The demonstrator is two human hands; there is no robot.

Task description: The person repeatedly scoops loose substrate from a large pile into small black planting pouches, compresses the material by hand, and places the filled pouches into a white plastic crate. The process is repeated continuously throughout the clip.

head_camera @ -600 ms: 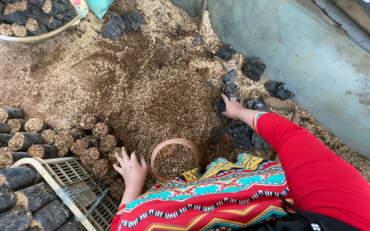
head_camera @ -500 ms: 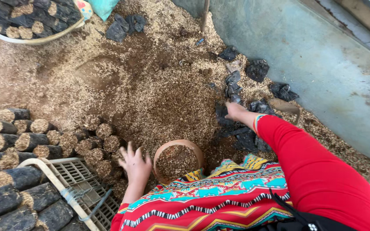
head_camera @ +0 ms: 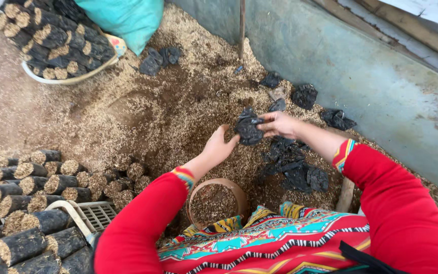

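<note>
Right hand [head_camera: 278, 123] pinches a crumpled black bag [head_camera: 248, 128]; open left hand [head_camera: 220, 145] reaches just beside it, nearly touching.

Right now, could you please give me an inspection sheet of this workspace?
Surface: ground covered in loose husk-like substrate.
Job's things: crumpled black plastic bag; round bowl of substrate near the lap.
Clutter: pile of empty black bags; more scattered by the wall; filled black sleeves stacked; white basin of filled sleeves; plastic crate; teal sack.
Grippers: right hand grips the bag; left hand touches its edge.
Cables: nothing seen.
Surroundings: grey wall; wooden stick upright in the substrate.
</note>
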